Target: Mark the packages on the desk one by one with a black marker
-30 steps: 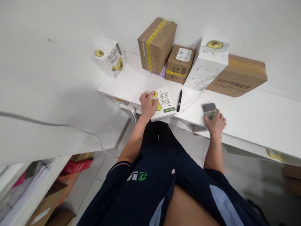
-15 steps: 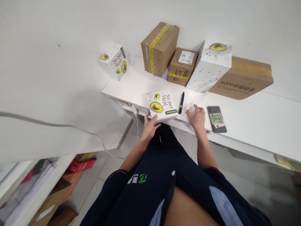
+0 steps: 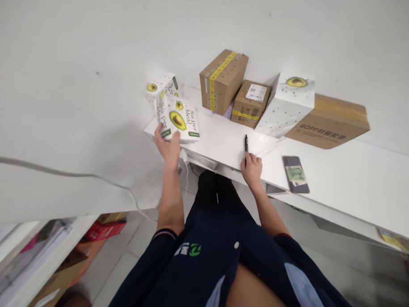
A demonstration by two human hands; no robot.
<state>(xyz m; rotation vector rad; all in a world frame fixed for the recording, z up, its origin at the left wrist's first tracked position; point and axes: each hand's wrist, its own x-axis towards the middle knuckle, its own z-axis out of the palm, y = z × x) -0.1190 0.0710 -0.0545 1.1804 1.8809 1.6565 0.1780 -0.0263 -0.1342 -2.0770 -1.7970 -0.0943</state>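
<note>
Boxy, speckled carton (image 3: 186,123) now farther left

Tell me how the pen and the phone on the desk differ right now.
The pen is thin and stick-like, while the phone is a wide, flat slab. The pen is in the right hand, whereas the phone lies on the desk untouched. The phone shows what looks like a green banknote; the pen doesn't. Both look dark.

avocado box (image 3: 180,120): "Su·per Meal" | brown carton (image 3: 329,122): "BOPP", Chinese characters
</note>
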